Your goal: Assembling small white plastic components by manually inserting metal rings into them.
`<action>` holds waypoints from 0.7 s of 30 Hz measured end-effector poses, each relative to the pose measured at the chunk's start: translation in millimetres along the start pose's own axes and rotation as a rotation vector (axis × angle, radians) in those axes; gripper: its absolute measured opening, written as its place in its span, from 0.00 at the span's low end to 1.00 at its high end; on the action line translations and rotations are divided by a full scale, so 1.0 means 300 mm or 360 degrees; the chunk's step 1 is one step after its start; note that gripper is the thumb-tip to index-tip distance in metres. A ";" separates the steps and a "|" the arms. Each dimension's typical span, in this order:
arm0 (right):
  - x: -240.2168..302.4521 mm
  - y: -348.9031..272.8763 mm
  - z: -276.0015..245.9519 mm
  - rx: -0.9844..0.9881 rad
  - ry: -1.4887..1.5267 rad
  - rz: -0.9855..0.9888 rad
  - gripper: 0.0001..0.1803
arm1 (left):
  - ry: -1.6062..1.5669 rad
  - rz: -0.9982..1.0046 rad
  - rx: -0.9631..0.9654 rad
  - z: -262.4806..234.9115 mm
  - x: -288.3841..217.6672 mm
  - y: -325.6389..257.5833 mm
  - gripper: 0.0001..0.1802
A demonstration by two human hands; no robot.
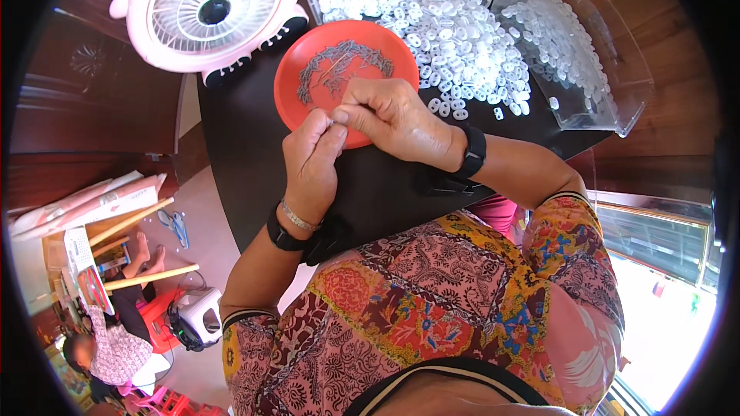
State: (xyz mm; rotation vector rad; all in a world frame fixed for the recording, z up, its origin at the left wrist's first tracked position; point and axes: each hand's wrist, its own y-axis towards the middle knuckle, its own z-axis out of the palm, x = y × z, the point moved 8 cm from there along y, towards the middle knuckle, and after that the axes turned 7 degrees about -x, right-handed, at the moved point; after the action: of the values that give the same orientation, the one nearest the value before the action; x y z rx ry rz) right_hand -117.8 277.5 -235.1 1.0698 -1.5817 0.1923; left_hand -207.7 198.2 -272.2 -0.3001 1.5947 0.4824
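Observation:
My left hand point(311, 160) and my right hand point(401, 122) meet fingertip to fingertip over the near edge of a red plate point(289, 96). Both are closed in a pinch. Whatever sits between the fingers is too small and too covered to make out. In the plate, small thin grey pins point(351, 52) lie in a ring-shaped scatter, with a thin light stick point(333, 69) among them. Right behind the plate spreads a large heap of small whitish, clear oval pieces with two holes point(443, 27); a few lie loose near my right wrist.
A pink animal-shaped fan point(214, 11) stands at the far left of the dark table point(239, 146). At the right, a clear plastic bin point(609, 69) lies with more oval pieces spilling inside it. On the floor to the left, another person point(116, 347) sits near a red stool and a white stool point(202, 312).

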 end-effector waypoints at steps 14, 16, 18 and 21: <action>0.062 0.078 -0.122 0.0164 -0.0186 -0.0215 0.13 | -0.0104 0.0016 0.0018 0.043 -0.058 0.017 0.08; -0.014 0.130 -0.238 -0.0149 -0.0427 0.0049 0.13 | -0.0142 0.0018 -0.0037 0.028 -0.061 0.017 0.08; -0.037 0.161 -0.348 -0.0399 -0.0999 -0.0182 0.07 | -0.0183 0.0009 -0.0095 0.007 -0.055 0.024 0.08; -0.178 0.147 -0.387 -0.0223 -0.1584 -0.0120 0.09 | -0.0243 0.0016 -0.0084 -0.002 -0.044 0.028 0.08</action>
State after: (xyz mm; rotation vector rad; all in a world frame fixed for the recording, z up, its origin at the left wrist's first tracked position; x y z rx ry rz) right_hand -72.0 404.2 -224.1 1.1783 -2.3682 -0.5879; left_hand -211.1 204.1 -258.0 -0.2882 1.4376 0.5432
